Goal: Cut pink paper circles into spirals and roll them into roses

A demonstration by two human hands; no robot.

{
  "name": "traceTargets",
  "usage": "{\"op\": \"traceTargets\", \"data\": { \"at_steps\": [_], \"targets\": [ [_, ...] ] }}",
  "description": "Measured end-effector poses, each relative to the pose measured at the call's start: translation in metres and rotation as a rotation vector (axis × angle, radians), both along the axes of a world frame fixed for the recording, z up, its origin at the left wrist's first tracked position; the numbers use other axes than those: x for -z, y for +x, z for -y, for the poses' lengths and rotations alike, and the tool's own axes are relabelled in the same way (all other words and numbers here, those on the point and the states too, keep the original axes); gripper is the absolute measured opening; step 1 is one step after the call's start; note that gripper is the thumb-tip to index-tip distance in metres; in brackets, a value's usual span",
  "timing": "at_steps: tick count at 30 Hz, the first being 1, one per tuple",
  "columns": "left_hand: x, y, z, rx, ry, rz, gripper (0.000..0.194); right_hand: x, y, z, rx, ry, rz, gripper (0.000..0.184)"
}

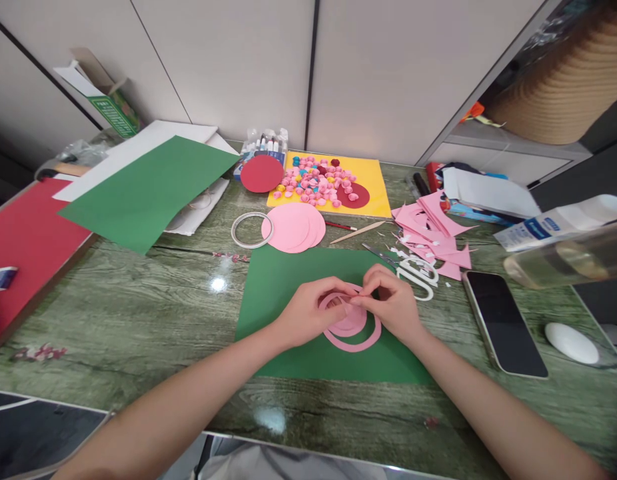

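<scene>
My left hand (pixel 311 307) and my right hand (pixel 392 303) meet over a green sheet (pixel 278 280). Between their fingertips they pinch a pink paper spiral (pixel 356 345), cut as a curling strip with a rounder middle part. Its outer loop hangs toward me above the green sheet, and my fingers hide its upper edge. Beyond my hands lie several pink paper discs (pixel 288 227) in an overlapping stack, with a roll of tape (pixel 252 231) at their left edge. Scissors with white handles (pixel 422 279) rest just past my right hand.
Many small rolled paper flowers (pixel 318 180) lie on a yellow sheet (pixel 376 177) at the back. Pink paper scraps (pixel 433 230) are heaped to the right. A phone (pixel 503 323), a white mouse (pixel 572 343) and a clear bottle (pixel 568 257) stand farther right. A red board (pixel 28 240) is leftmost.
</scene>
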State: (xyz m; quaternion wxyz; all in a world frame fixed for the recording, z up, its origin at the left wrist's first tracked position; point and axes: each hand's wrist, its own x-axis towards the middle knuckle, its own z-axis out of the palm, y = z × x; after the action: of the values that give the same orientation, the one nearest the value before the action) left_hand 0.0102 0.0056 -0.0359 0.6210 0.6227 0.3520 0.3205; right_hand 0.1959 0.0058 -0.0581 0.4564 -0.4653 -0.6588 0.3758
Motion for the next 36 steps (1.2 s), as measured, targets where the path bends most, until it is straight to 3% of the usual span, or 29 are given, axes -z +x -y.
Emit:
{"op": "traceTargets", "data": {
  "at_steps": [36],
  "targets": [
    [-0.0027, 0.0016, 0.0011, 0.076, -0.010, 0.040, 0.014, -0.0026, -0.0032, 0.0053, -0.138, 0.003, 0.133, 0.035]
  ]
}}
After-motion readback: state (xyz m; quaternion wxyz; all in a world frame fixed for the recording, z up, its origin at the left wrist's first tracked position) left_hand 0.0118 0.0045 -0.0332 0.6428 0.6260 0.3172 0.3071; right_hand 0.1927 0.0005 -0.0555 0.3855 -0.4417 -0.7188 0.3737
